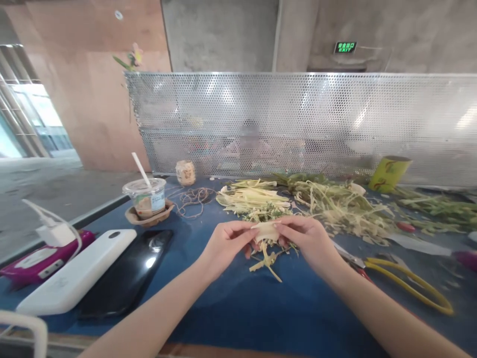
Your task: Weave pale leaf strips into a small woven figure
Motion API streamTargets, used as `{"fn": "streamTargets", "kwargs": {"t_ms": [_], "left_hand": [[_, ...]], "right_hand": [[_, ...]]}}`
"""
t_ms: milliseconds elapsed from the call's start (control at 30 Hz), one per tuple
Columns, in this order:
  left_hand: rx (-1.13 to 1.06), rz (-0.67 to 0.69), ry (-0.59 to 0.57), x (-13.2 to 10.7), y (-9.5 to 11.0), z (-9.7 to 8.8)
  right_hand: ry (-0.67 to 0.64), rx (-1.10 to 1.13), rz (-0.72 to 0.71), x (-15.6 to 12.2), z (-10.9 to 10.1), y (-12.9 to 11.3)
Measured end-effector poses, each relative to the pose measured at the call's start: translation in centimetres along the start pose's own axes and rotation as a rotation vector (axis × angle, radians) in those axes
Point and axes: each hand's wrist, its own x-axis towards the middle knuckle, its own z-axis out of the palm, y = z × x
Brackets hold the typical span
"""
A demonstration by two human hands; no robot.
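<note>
Both hands meet over the middle of the blue table, pinching the two ends of a short, pale strip of plant fibre [267, 231] that looks like a piece of husk or peeled stalk. My left hand [231, 243] grips its left end between thumb and fingers. At the right end, the thumb and fingers of my right hand [306, 239] are closed on it. Just below the strip lies a small knotted bit of plant stalk [267, 261]. Behind the hands are a pile of pale yellow strips [253, 196] and some green trimmings [266, 211].
Yellow-handled scissors [413, 281] lie right of my right forearm. Green stalks [335, 204] and a yellow roll [389, 174] are at back right. Left stand a drink cup [145, 196], twine [196, 199], a black phone [126, 273], a white power bank [78, 271] and a purple power strip [37, 263].
</note>
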Motion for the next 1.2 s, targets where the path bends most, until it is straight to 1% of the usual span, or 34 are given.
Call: {"fn": "streamTargets", "kwargs": {"t_ms": [67,133,200,267,300,367,467,567,633,700,833,967,1033,1067,1200], "left_hand": [[-0.122,-0.048,0.014,0.1,-0.1,0.1],[-0.176,-0.078,-0.001,0.1,-0.2,0.1],[-0.133,-0.077,-0.017,0.2,-0.4,0.0],[-0.056,-0.065,-0.01,0.1,-0.5,-0.1],[-0.008,-0.06,-0.011,0.0,-0.6,-0.1],[0.092,-0.059,-0.043,-0.2,-0.5,0.0],[0.184,-0.075,-0.1,-0.4,-0.4,0.2],[0.196,-0.095,-0.117,-0.6,-0.5,0.4],[0.202,-0.094,-0.124,-0.7,-0.5,0.4],[0.235,-0.083,-0.107,-0.7,-0.5,0.4],[0.266,-0.054,-0.042,-0.8,0.0,0.2],[0.196,-0.094,-0.061,-0.8,0.2,0.1],[0.168,-0.096,-0.048,-0.8,0.2,0.2],[0.162,-0.087,-0.037,-0.8,0.1,0.2],[0.138,-0.083,-0.046,-0.7,-0.2,0.3]], "right_hand": [[0.01,0.016,0.011,-0.1,-0.1,0.1],[0.004,0.02,0.025,-0.2,-0.3,-0.1],[-0.061,-0.04,0.029,-0.3,-0.4,-0.5],[-0.191,-0.203,0.01,-0.5,-0.5,-1.2],[-0.223,-0.309,-0.029,-0.6,-0.5,-1.6],[-0.239,-0.479,-0.091,-0.9,-0.3,-2.0],[-0.251,-0.56,-0.123,-1.2,0.1,-2.1],[-0.219,-0.612,-0.159,-1.2,0.2,-1.7],[-0.214,-0.616,-0.162,-1.2,0.1,-1.5],[-0.217,-0.589,-0.137,-1.2,0.1,-1.5],[-0.198,-0.495,-0.037,-1.3,0.2,-1.5],[-0.201,-0.404,0.057,-1.3,0.2,-1.5],[-0.203,-0.404,0.032,-1.3,0.1,-1.4],[-0.209,-0.43,-0.003,-1.3,0.1,-1.4],[-0.21,-0.604,-0.198,-1.3,-0.1,-1.1]]}}
